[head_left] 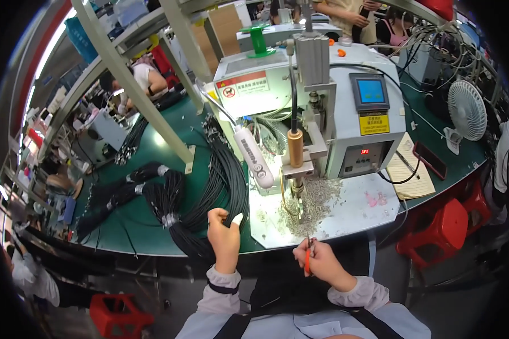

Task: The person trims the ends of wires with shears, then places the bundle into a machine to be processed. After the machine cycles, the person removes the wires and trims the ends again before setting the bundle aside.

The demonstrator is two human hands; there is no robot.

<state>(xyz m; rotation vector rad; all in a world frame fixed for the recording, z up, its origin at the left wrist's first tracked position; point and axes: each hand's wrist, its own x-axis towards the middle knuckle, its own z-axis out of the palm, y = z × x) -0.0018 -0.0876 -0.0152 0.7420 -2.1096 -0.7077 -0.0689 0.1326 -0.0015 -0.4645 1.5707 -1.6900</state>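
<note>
My left hand (225, 240) is raised at the table's front edge, beside a bundle of black cables (223, 169). Its fingers curl loosely, with the thumb apart in a white cover; I see nothing held. In my right hand (321, 263) are what look like small orange-handled scissors (307, 263), their dark tips pointing away from me. Those tips are near the front edge of a pale metal plate (356, 212), below the machine's vertical head (295, 150). Small metallic bits (322, 198) lie scattered on the plate around the head's lower tip.
A white lamp (253, 158) shines beside the machine (367, 62). More tied cables (164, 198) lie on the green table (136, 240) at left. A notebook (410, 169), a phone (430, 160) and a fan (467, 110) are at right, above red stools (435, 231). Other people work farther back.
</note>
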